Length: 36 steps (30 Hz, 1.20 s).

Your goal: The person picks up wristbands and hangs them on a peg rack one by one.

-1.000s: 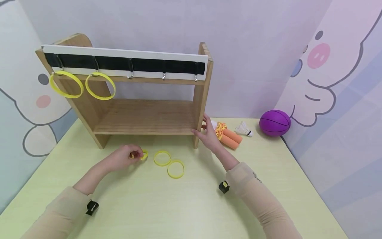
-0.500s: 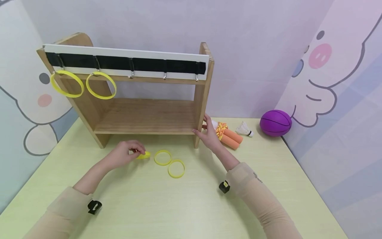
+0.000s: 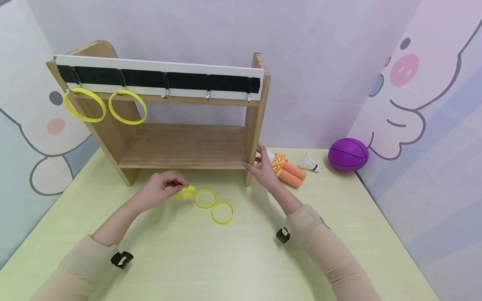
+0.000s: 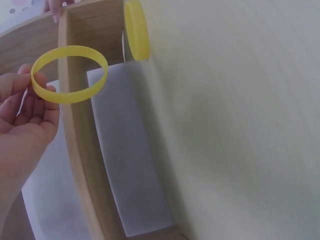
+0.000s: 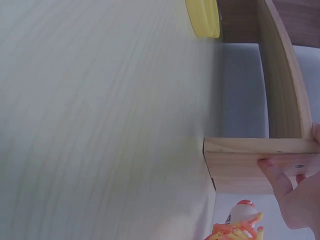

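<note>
Thumb and fingers of my left hand (image 3: 160,190) pinch the edge of a yellow ring (image 4: 75,97), low in front of the wooden shelf (image 3: 188,146). My right hand (image 3: 265,172) grips the shelf's right side panel, thumb at its front edge and fingers along the outer face. Two more yellow rings lie on the table: one ring (image 3: 205,207) right beside the held one, another ring (image 3: 222,223) nearer. Along the shelf's top runs a white board with a black strip and several metal hooks. A yellow ring (image 3: 88,120) and a second ring (image 3: 129,122) hang from the two leftmost hooks.
Right of the shelf lie a jump rope (image 3: 291,177) with orange foam handles, a white shuttlecock (image 3: 308,162) and a purple ball (image 3: 347,155). Pale walls with cartoon figures stand behind and beside the table (image 3: 226,263).
My left hand has shifted slightly right and up with the ring, which now shows tilted at the fingertips. The right hand stays on the side panel.
</note>
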Tool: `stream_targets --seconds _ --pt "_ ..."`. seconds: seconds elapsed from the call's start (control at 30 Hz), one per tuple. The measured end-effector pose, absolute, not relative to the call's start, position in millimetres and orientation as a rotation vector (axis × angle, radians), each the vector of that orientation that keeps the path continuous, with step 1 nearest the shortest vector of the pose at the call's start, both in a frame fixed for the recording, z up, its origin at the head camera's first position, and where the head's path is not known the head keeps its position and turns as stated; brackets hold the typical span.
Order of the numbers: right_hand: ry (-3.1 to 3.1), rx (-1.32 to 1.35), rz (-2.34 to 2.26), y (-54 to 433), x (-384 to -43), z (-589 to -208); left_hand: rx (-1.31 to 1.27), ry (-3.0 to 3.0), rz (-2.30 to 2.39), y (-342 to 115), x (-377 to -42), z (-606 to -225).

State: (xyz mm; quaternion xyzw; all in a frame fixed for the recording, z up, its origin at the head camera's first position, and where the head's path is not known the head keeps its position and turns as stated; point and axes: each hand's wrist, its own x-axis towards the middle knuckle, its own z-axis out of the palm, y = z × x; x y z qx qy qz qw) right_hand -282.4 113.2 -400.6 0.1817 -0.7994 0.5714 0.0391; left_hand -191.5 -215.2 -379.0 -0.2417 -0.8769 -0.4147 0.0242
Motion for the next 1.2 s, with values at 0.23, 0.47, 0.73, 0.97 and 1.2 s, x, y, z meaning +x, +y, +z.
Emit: stream_targets --seconds 0.23,0.47,0.73,0.97,1.2 --pt "-2.448 0.548 1.763 114 -283 -401 -0.714 -2.674 -1.422 -205 -187 -365" --pt "-2.462 0.578 1.763 109 -264 -376 -0.591 -2.638 -1.496 -197 -179 -342" --pt "-2.462 0.576 1.756 109 -262 -374 -0.484 -2.617 -1.504 -194 -176 -318" --pt "-2.464 0.581 1.749 109 -261 -374 -0.387 -2.563 -1.535 -190 -171 -300" --pt "-2.477 0.574 1.734 110 -262 -374 -0.232 -2.486 -1.690 -186 -169 -291"
